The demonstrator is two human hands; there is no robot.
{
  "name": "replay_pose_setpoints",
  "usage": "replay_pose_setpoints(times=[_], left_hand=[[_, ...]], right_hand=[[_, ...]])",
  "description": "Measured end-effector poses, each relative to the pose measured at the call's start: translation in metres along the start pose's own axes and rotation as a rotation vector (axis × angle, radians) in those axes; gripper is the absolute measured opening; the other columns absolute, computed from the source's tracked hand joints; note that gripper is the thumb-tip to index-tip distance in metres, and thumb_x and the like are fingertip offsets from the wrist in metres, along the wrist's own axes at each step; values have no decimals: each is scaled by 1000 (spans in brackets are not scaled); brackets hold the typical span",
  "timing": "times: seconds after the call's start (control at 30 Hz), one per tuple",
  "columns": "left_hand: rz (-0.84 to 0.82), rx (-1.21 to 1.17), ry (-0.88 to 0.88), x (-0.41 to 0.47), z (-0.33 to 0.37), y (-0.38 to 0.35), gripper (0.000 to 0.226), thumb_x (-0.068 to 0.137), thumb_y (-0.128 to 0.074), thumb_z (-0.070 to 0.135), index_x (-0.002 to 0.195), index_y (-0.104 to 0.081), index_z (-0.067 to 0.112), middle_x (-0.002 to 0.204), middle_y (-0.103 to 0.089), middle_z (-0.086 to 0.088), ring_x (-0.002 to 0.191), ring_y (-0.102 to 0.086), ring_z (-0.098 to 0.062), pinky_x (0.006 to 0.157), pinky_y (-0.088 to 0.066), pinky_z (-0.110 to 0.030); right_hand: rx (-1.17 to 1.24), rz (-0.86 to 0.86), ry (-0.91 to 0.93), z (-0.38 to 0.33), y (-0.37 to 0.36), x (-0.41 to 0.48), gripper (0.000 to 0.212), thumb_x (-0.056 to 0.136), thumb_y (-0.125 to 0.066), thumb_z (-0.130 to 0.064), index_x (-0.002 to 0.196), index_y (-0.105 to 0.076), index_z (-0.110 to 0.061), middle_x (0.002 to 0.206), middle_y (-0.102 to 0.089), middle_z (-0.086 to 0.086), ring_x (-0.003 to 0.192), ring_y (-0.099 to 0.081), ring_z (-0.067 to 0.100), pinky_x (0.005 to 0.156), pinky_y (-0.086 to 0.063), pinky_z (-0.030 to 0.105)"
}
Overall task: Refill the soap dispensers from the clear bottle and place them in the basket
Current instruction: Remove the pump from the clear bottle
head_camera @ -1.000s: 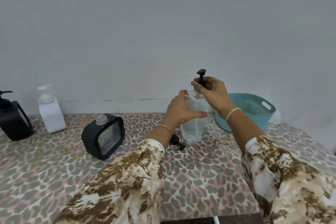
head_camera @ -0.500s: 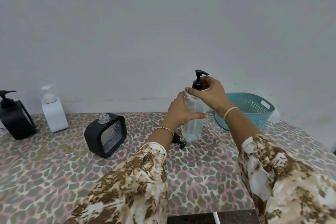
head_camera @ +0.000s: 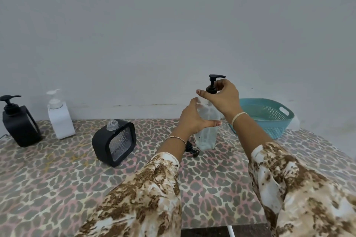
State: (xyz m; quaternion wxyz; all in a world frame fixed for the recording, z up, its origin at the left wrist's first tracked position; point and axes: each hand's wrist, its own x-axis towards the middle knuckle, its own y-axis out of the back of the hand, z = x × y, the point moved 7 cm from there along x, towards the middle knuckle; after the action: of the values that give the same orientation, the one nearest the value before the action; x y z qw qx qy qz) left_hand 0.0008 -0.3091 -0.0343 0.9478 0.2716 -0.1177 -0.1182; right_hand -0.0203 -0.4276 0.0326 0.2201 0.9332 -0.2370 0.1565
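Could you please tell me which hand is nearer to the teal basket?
The right hand, pinching the pump collar just left of the basket; the left hand grips the clear bottle farther left.

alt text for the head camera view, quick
A person's left hand grips a clear bottle on a patterned table while the right hand pinches its black pump. An open black dispenser, a white dispenser and a capped black dispenser stand to the left, a teal basket to the right.
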Motion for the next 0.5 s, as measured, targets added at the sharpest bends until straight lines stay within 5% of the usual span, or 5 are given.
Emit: replay_pose_setpoints(times=[0.17, 0.33, 0.5], left_hand=[[-1, -15, 24, 1, -3, -2, 111, 64, -87, 43, 150, -22, 17, 148, -42, -3, 136, -40, -22, 102, -38, -31], [10, -8, 19, 1, -3, -1, 111, 59, -90, 47, 147, -28, 20, 142, -49, -2, 130, -47, -21, 102, -44, -35], [-7, -7, 14, 0, -1, -1, 115, 64, -87, 43, 152, -18, 16, 152, -39, -3, 139, -37, -22, 107, -37, -34]], right_hand=[[140, 48, -38, 7, 5, -1, 33, 62, -89, -26, 85, -67, -17, 77, -71, -7, 71, -68, 6, 69, -53, 19], [400, -140, -98, 11, 2, -2, 28, 78, -68, 6, 105, -69, -3, 100, -72, 9, 92, -67, 16, 84, -54, 24], [33, 63, -28, 11, 7, -1, 46, 62, -86, -41, 93, -57, -22, 84, -62, -8, 74, -58, 7, 73, -49, 26]])
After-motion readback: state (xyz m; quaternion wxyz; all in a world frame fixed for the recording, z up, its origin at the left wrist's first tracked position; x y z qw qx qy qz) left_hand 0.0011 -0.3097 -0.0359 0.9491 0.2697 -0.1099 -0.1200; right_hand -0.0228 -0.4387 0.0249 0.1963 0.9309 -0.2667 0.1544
